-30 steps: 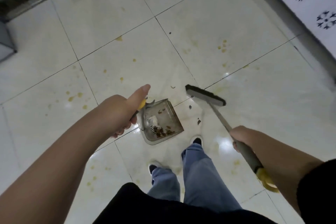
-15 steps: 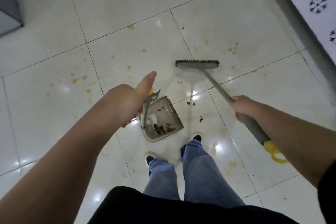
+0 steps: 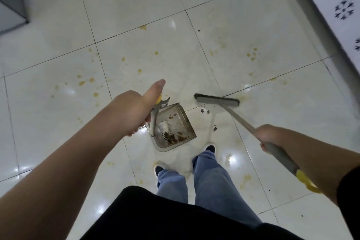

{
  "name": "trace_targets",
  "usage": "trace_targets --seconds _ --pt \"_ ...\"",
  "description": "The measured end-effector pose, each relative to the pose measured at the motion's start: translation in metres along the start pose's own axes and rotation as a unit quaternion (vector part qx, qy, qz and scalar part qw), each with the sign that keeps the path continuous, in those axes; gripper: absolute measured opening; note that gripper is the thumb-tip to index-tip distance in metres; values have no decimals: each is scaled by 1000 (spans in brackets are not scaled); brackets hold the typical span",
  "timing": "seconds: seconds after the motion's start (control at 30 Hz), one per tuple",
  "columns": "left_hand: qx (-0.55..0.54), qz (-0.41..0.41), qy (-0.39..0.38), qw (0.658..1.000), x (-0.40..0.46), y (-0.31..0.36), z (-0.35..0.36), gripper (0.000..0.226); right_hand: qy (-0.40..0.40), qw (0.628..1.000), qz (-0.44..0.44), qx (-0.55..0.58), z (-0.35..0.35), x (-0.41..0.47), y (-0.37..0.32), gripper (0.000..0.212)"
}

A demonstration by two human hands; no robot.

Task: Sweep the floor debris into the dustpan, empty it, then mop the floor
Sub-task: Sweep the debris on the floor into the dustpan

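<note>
Looking straight down at a glossy white tiled floor (image 3: 243,25) with yellowish stains dotted all over it. The person's left hand (image 3: 132,113) is wrapped around the upright handle of a grey dustpan (image 3: 175,124), thumb stuck out straight along the yellow tip of the handle. The pan itself sits on the floor just below and to the right of that hand, right in front of the person's shoes, with its open mouth facing away from the feet toward the broom side. Inside the pan there's a pile of brownish debris (image 3: 175,138) near the back wall plus a whitish lump (image 3: 164,125), maybe crumpled paper, hard to say at this resolution.

The right hand (image 3: 266,136) is closed round the grey shaft of the broom (image 3: 239,121), partway up, with the yellow hanging loop at the end of the handle poking out behind the forearm. The broom head (image 3: 217,101) is down on the floor well ahead of that hand, up and to the right of the dustpan's mouth, not touching the pan. Between the broom head and the pan lie a few dark crumbs (image 3: 204,111), and another dark bit (image 3: 215,128) sits on the tile just right of the pan's edge.

The person has on blue jeans (image 3: 212,181) and a black top. A patterned white wall panel (image 3: 335,6) runs along the top right corner.
</note>
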State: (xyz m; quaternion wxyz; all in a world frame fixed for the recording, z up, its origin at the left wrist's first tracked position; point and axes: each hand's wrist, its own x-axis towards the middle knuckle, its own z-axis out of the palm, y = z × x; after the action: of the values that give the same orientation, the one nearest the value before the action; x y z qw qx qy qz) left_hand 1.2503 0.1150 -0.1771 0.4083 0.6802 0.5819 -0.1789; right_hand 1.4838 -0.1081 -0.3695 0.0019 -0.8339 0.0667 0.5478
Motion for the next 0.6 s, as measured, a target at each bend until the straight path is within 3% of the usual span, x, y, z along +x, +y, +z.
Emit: trace_targets --seconds 0.17,0.3,0.47,0.6 --pt "-10 0 1 1000 4 5 0 74 0 997 -33 76 -3 -4 31 30" --pt "-16 -13 -4 1000 5 11 0 73 12 992 -51 118 6 7 17 28" --pt "-15 -23 0 1000 5 18 6 73 40 998 -37 24 24 12 -1 9" --pt "-7 -21 -8 1000 7 24 7 76 -2 1000 -18 -16 45 11 37 23"
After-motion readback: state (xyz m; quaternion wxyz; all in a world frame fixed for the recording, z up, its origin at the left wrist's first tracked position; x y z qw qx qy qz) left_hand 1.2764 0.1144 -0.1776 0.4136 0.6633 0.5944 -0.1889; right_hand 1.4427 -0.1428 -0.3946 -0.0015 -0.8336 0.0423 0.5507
